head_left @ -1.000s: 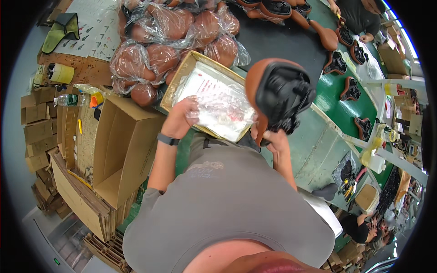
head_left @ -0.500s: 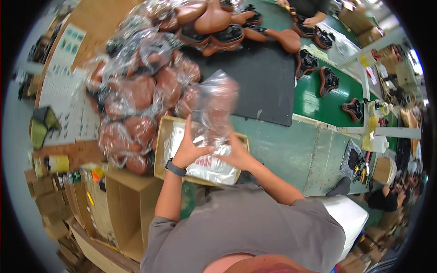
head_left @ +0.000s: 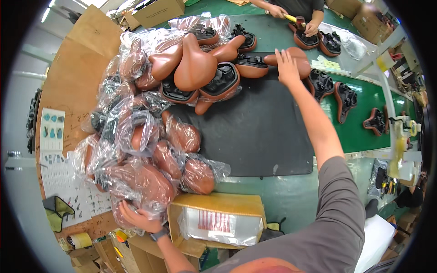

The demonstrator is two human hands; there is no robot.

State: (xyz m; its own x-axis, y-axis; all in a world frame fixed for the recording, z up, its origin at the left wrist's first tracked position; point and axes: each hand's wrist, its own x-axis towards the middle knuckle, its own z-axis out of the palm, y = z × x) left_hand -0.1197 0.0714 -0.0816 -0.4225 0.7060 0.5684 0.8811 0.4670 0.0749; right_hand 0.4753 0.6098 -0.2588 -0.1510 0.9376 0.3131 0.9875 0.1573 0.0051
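Observation:
My right arm reaches far forward, and my right hand lies with fingers stretched out on a brown bicycle saddle at the black mat's far right corner. At the lower left, my left hand rests with its fingers extended against a plastic-wrapped saddle at the near end of a heap. Other wrapped saddles lie in clear bags above it. Between my arms stands an open cardboard box with a white plastic-wrapped package inside, marked with red stripes.
Unwrapped saddles pile up at the far side of the black mat. Several saddles lie underside up on the green surface at right. Across the table, a co-worker's hand holds a yellow-handled hammer.
Both hands were at a bagged saddle above the box; now they are apart. My right hand has moved far forward to an unwrapped saddle, my left to the heap. The view has shifted.

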